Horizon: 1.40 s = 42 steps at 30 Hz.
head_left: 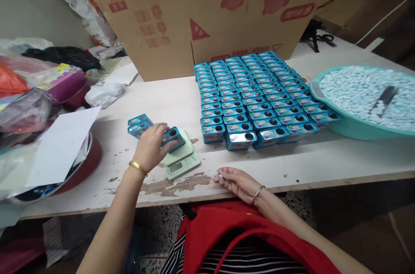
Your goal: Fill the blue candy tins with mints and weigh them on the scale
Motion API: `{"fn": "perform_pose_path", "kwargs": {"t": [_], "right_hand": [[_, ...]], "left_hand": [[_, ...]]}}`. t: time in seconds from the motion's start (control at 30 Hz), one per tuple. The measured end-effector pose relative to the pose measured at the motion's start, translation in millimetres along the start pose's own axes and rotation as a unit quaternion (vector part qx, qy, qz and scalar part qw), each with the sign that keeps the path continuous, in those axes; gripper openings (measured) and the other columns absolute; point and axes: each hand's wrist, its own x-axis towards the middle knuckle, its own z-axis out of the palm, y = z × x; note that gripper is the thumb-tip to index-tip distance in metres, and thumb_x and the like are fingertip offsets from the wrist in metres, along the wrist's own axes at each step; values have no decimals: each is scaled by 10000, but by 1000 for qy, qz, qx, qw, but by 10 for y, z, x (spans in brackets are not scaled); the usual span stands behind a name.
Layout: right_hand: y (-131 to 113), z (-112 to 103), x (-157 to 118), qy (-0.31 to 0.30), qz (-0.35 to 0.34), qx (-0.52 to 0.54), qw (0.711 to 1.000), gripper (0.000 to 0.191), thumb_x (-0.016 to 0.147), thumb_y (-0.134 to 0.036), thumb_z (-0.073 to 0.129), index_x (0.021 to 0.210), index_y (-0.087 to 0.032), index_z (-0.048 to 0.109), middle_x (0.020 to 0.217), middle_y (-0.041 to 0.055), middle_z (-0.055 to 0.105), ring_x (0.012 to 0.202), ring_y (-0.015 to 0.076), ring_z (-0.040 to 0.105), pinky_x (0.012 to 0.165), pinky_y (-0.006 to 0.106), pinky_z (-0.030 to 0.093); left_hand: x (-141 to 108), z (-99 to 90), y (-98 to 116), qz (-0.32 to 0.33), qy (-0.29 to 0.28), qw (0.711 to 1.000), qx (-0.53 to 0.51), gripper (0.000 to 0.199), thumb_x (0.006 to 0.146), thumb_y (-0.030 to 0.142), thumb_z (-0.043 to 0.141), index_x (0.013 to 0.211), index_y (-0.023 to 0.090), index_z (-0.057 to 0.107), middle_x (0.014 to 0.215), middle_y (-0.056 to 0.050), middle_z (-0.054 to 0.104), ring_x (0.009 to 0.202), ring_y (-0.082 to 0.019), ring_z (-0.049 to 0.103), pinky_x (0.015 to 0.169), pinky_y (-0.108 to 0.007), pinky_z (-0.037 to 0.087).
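Note:
My left hand (152,146) has its thumb and fingers around a small blue tin (174,136) with a dark round hole in its top, on a pale green kitchen scale (183,162). Just left of that hand are a few more blue tins (139,122). My right hand (238,182) rests near the table's front edge, palm partly up, its fingertips pinching a small whitish pellet (221,175). Beyond it, rows of the same tins (248,92) stand packed together; one front tin (241,139) has a shiny, silvery top.
On the right, a turquoise basin (353,129) holds many pale blue and white pellets and a dark scoop (384,100). A large cardboard box (168,53) stands behind the tins. At left are a red bowl (86,166), paper sheets (63,144) and plastic bags (105,92).

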Motion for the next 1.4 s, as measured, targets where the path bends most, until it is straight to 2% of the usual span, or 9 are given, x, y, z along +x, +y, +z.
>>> {"fn": "perform_pose_path", "kwargs": {"t": [0.13,0.27,0.43,0.57,0.67,0.83,0.97,1.23,1.4], "right_hand": [[43,-3,-9,4,8,-50,999,268,671,-186,779,866,-110,611,835,109,710,756,99,678,728,145,527],[80,26,33,1,7,-119,993,397,564,-333,840,816,-114,626,754,68,696,661,89,640,641,171,499],[-109,221,104,-4,-40,-257,966,435,576,-415,800,851,-115,646,681,16,653,505,43,487,475,177,355],[-494,601,192,-52,-134,-368,919,354,688,-399,714,887,-115,643,597,1,615,519,75,511,533,221,411],[-768,969,308,-87,-233,-446,859,248,774,-334,634,892,-116,638,611,4,617,535,84,528,545,225,424],[-998,1469,542,-92,-386,-594,700,87,823,-161,569,841,-126,647,665,0,598,629,92,535,618,224,408],[-1030,1659,675,-93,-419,-701,570,88,811,-83,569,805,-122,648,807,36,611,763,115,527,723,239,391],[-1007,1759,748,-112,-366,-771,508,139,806,-30,517,840,-105,630,890,69,563,800,133,489,734,244,356],[-1030,1714,762,-110,-385,-753,522,163,825,-23,488,774,-113,613,802,46,557,774,129,495,722,247,357]], "left_hand": [[-513,101,-188,-106,146,981,-70,333,849,418,547,1078,176,529,1055,-75,606,1028,-198,562,923,-342,445],[-1188,566,-339,-224,125,963,-81,329,858,434,511,1030,157,558,988,-92,609,962,-214,569,863,-364,471],[-1693,1058,-269,-264,123,955,-48,348,868,395,485,1081,129,556,1133,-160,562,1110,-259,513,969,-447,425],[-1734,1101,-204,-271,145,951,-34,278,855,345,529,1046,147,570,1111,-140,583,1091,-243,531,958,-427,436],[-1728,1077,-212,-270,153,950,-38,247,850,326,542,1029,158,570,1094,-128,595,1073,-238,543,941,-418,448],[-1757,1095,-240,-267,170,948,-42,220,839,298,562,1012,164,570,1070,-121,608,1060,-232,556,925,-410,462],[-1764,1110,-261,-254,183,949,-34,212,833,281,572,1011,165,567,1070,-122,609,1056,-232,558,927,-410,463],[-1759,1106,-258,-256,192,947,-43,201,827,256,584,1008,173,569,1063,-112,613,1039,-224,566,935,-405,459],[-1762,1118,-237,-265,187,945,-43,195,830,258,577,1006,174,575,1074,-112,617,1049,-221,564,943,-402,452]]}}
